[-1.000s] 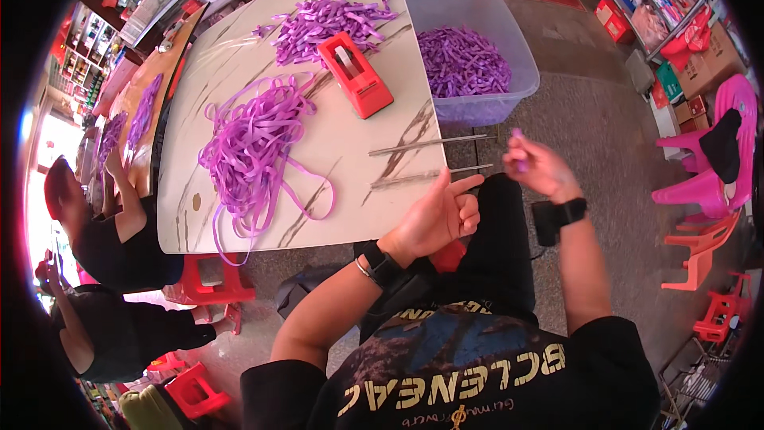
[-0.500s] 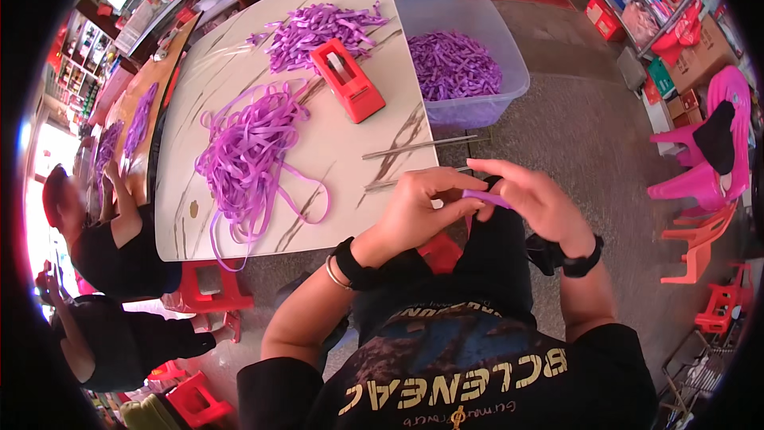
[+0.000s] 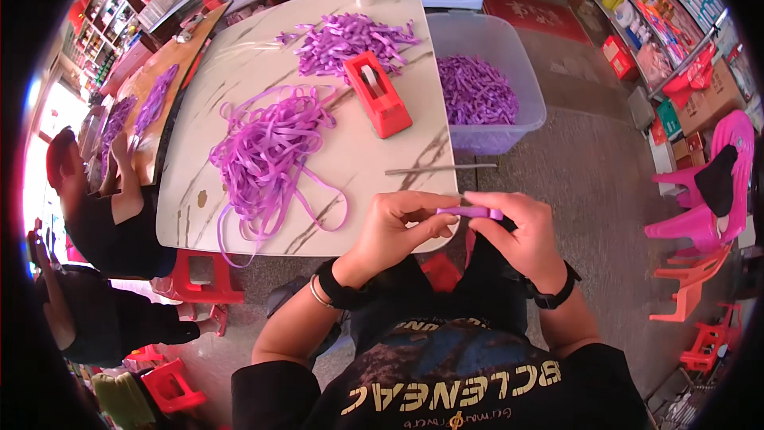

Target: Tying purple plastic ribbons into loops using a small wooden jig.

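My left hand and my right hand are together just off the table's near corner. Both pinch a short, flat folded length of purple ribbon, one hand at each end. A thin metal rod lies beyond my fingers, sticking out over the table edge. To the left on the table is a tangled pile of long purple ribbon, with a loop trailing toward my left hand. Farther back sits a red tape dispenser, next to a heap of short folded ribbon pieces.
Against the right side of the marble-patterned table stands a clear plastic bin full of short purple pieces. Two people sit at left by a wooden table. A red stool is at left, pink chairs at right.
The view has shifted, so the table appears lower and farther right. My right fingers, stretched out before, now pinch the ribbon, which lies straight between both hands.
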